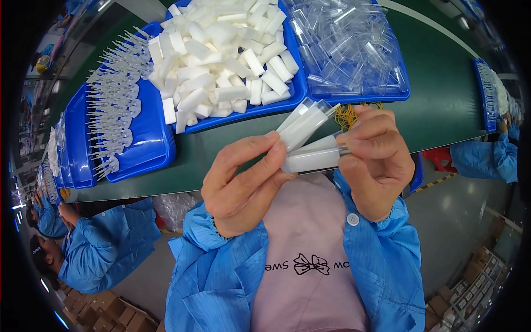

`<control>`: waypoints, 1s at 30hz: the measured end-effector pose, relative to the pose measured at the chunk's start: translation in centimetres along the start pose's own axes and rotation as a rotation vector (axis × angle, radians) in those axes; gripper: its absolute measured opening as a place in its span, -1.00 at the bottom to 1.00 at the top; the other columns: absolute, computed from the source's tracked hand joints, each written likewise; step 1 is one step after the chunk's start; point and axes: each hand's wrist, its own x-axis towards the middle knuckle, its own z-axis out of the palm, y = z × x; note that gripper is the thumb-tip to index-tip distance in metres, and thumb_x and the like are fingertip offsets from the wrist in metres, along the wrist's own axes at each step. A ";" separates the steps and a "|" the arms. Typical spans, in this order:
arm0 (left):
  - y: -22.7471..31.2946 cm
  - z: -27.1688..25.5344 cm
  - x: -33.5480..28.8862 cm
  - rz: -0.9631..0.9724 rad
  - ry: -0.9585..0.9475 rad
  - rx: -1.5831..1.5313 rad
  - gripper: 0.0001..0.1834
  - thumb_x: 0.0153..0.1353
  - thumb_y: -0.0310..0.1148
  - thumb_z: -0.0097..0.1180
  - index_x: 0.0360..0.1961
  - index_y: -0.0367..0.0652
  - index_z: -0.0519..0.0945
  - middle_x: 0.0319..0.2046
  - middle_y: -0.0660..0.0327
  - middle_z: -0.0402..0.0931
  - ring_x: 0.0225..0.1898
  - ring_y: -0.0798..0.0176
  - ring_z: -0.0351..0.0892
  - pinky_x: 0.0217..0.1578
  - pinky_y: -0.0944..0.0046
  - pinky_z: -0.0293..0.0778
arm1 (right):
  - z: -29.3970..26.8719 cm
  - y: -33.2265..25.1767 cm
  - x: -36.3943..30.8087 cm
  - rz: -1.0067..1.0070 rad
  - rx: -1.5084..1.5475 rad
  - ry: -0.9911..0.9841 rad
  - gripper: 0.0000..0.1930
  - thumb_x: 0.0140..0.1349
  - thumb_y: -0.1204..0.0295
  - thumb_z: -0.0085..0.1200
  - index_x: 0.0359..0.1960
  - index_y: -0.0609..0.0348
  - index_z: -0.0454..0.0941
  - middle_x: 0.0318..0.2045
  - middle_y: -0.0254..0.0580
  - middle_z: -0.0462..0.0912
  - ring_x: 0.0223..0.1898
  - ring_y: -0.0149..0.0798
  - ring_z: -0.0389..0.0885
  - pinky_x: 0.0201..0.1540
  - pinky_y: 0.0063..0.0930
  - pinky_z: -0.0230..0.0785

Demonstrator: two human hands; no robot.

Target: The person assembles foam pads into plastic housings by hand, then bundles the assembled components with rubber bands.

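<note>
My left hand is closed on a few clear plastic sleeves with white foam in them, fanned out between thumb and fingers. Pinched at its right end by my right hand is a lower clear sleeve, also with white foam inside; its left end touches the fingers of my left hand. The sleeves are held in the air, just in front of the table edge. Behind my right fingers lies a heap of yellow rubber bands, partly hidden.
A blue tray heaped with white foam blocks stands on the green table. Right of it, another blue tray holds clear plastic sleeves. White thin-stemmed pieces line a tray at left. Co-workers in blue sit alongside.
</note>
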 end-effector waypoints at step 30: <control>-4.8 1.0 -1.7 -0.707 -0.285 -0.626 -0.71 -0.12 -0.57 0.34 -0.34 -0.22 0.52 -0.39 0.25 0.54 -0.36 0.50 0.46 -0.30 0.50 0.39 | -0.7 7.4 -2.1 -0.058 -0.851 -0.334 -0.91 -0.07 0.48 0.22 -0.48 0.05 0.57 -0.49 -0.34 0.43 -0.40 -0.22 0.40 -0.40 -0.34 0.19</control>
